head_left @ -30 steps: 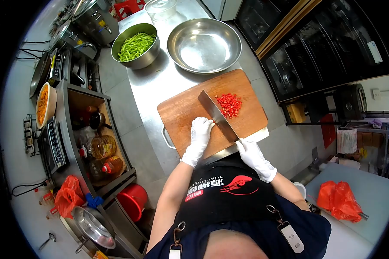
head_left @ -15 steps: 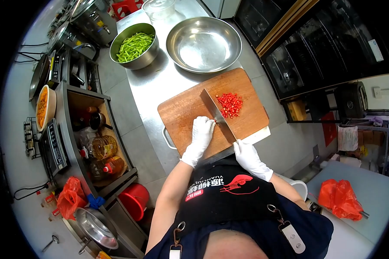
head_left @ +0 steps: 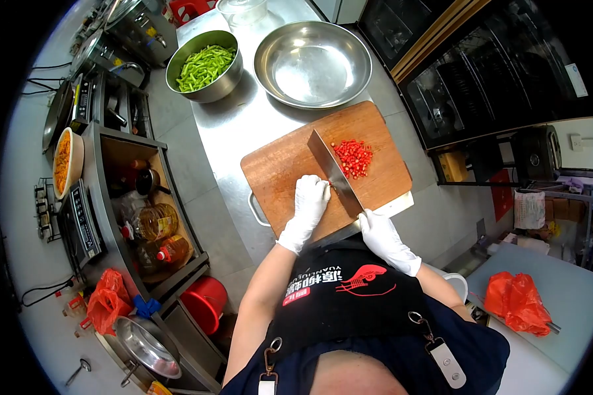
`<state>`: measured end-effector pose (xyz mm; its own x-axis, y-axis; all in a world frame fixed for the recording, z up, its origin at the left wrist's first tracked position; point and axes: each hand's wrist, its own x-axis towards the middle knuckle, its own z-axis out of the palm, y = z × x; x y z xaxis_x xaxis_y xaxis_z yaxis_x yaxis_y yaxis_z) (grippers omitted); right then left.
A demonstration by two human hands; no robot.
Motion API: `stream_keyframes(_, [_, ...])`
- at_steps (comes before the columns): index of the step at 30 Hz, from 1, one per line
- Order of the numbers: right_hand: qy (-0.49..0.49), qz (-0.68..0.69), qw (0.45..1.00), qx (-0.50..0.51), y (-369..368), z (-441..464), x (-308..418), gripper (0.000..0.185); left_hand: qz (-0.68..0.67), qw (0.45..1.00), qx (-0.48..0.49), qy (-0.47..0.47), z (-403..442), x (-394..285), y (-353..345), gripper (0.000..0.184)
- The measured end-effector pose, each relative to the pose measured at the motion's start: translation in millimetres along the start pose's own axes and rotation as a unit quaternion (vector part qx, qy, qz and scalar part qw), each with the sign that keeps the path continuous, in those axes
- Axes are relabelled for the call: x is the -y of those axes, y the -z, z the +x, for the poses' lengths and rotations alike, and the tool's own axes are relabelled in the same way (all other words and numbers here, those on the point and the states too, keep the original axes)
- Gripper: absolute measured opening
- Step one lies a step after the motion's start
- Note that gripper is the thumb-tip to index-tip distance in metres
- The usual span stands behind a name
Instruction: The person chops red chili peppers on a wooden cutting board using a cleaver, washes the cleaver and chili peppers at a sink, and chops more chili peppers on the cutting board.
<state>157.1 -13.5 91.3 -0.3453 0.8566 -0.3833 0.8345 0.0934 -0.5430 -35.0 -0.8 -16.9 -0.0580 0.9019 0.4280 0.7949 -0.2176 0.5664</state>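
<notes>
Curling beside the knife (head_left: 335, 170), the left hand (head_left: 311, 199) has closed fingers; I cannot tell on what. Little has changed since a moment ago, so cutting seems steady. Chillies (head_left: 354, 159) lie right of the knife, with room before the board's (head_left: 390, 176) edge. The right hand (head_left: 381, 238) grips the knife's near end.
</notes>
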Motion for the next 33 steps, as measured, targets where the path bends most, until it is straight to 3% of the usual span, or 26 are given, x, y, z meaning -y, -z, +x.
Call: stream_keyframes(33, [-0.016, -0.029, 0.999, 0.002, -17.1, 6.0, 5.6, 0.030, 0.022, 1.000, -0.008, 0.007, 3.9, -0.9, -2.9, 0.013])
